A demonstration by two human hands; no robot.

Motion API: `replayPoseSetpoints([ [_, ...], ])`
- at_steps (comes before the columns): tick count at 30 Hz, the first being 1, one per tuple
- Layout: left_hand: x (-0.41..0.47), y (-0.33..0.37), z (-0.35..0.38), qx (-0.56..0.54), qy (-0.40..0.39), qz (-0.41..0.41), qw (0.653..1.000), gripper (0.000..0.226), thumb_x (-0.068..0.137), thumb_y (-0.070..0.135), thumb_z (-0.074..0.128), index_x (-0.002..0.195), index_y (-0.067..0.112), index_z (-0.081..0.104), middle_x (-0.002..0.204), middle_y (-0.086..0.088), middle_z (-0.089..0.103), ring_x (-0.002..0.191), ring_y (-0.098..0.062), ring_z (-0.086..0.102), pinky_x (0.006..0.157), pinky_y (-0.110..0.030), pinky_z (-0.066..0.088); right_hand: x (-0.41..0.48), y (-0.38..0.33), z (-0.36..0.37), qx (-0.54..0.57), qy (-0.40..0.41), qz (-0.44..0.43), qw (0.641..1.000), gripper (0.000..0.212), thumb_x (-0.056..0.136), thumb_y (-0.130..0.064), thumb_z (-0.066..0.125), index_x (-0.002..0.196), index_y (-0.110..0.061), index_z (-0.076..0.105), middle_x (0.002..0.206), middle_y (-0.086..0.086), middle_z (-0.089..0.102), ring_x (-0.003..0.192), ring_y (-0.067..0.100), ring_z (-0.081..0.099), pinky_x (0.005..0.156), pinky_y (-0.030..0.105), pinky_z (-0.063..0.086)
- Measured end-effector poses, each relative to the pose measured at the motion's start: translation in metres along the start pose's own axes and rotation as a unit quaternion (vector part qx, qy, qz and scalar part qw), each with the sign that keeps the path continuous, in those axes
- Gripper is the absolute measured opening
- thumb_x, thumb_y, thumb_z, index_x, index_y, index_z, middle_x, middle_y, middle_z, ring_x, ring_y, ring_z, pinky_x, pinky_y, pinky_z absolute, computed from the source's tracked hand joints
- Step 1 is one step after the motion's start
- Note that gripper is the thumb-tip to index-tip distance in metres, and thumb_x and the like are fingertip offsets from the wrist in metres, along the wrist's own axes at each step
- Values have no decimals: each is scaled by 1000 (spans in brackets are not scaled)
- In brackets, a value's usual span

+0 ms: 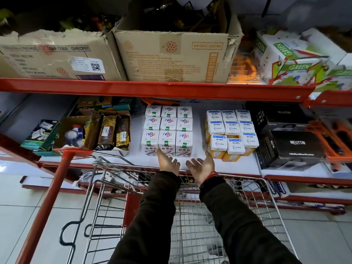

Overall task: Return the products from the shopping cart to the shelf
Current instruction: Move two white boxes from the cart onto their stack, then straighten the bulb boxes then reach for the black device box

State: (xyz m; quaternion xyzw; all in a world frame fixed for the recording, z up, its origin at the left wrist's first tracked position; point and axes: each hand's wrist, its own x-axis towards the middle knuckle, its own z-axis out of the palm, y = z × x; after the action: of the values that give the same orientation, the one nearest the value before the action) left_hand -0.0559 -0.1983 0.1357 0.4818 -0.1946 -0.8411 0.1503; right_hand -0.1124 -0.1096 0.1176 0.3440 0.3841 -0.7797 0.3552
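Bulb boxes in white cartons stand in a tidy three-by-three block on the white shelf, under the red shelf rail that serves as the landmark here. Far left below that rail sits a teal packet, then an open brown carton of loose items, then dark gold-printed packs standing upright just left of the white block. Above the rail, two torn cardboard boxes fill the upper level.

Below the rail and in front of the white block, the left hand is spread open, palm up, fingers loose; its fingertips reach the lower edge of the front row, though whether they actually touch cannot be told. It holds nothing. Just to its right, the right hand is likewise open and empty, palm turned inward, thumb raised, close to but apart from the orange-and-white Wipro bulb boxes. Both dark sleeves stretch over the wire shopping cart, whose basket looks bare where it is visible.

Farther right under the rail lie black Neuton boxes; above the rail at that end, green-and-white boxes lean askew.
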Motion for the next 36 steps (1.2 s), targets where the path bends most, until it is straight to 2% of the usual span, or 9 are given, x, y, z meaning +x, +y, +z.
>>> replayPoseSetpoints([
  [5,-15,-38,11,-36,3,-24,999,63,99,37,29,152,6,19,159,-15,25,138,-35,37,112,-40,31,-14,-20,-44,86,43,-45,994,64,100,-47,41,150,-7,32,151,15,41,122,35,53,106,42,45],
  [13,-31,-102,72,10,-56,-84,995,75,96,54,32,154,10,15,158,-15,25,146,-31,27,122,-42,20,-16,-90,-80,103,100,-70,987,68,98,-54,35,148,-8,34,151,13,42,134,30,49,114,42,37],
  [18,-14,-111,99,43,-48,-64,996,43,98,52,29,108,11,38,88,-8,46,99,-22,47,122,-40,17,-2,-105,-81,89,66,-22,994,73,98,-55,27,150,-3,29,153,16,40,139,30,45,121,43,22],
  [21,-9,-109,106,45,-54,-69,995,46,98,54,27,79,16,45,76,-8,44,72,-16,45,110,-35,29,7,-107,-81,84,49,-21,995,69,99,-51,24,145,-2,38,146,15,50,134,26,51,120,39,20],
  [25,-2,-109,110,66,-57,-58,995,51,97,55,27,78,13,49,80,-9,50,75,-16,49,90,-30,37,18,-113,-80,79,41,-31,996,48,98,-45,26,96,-7,57,88,7,61,84,21,62,112,33,27],
  [28,2,-110,112,88,-49,-45,994,48,96,55,29,75,15,45,78,-7,47,69,-15,44,85,-30,37,22,-118,-79,64,34,-41,997,41,97,-41,30,81,-9,51,85,7,57,78,21,58,100,33,33],
  [31,6,-109,114,88,-41,-46,994,49,97,56,30,77,14,46,81,-6,48,74,-14,47,99,-32,35,26,-121,-77,46,25,-46,998,37,98,-38,31,92,-8,53,100,9,59,98,23,62,106,35,34],
  [33,9,-108,113,88,-48,-49,994,51,97,55,29,90,10,51,99,-9,55,98,-19,56,114,-34,28,29,-123,-76,32,24,-52,998,33,98,-35,32,97,-9,52,101,9,59,102,24,60,110,37,30],
  [36,9,-108,111,111,-46,-51,992,53,97,57,28,111,9,47,128,-11,55,139,-25,41,120,-37,23,30,-124,-75,10,26,-47,999,29,97,-33,35,85,-11,51,84,7,56,80,24,54,82,34,38],
])
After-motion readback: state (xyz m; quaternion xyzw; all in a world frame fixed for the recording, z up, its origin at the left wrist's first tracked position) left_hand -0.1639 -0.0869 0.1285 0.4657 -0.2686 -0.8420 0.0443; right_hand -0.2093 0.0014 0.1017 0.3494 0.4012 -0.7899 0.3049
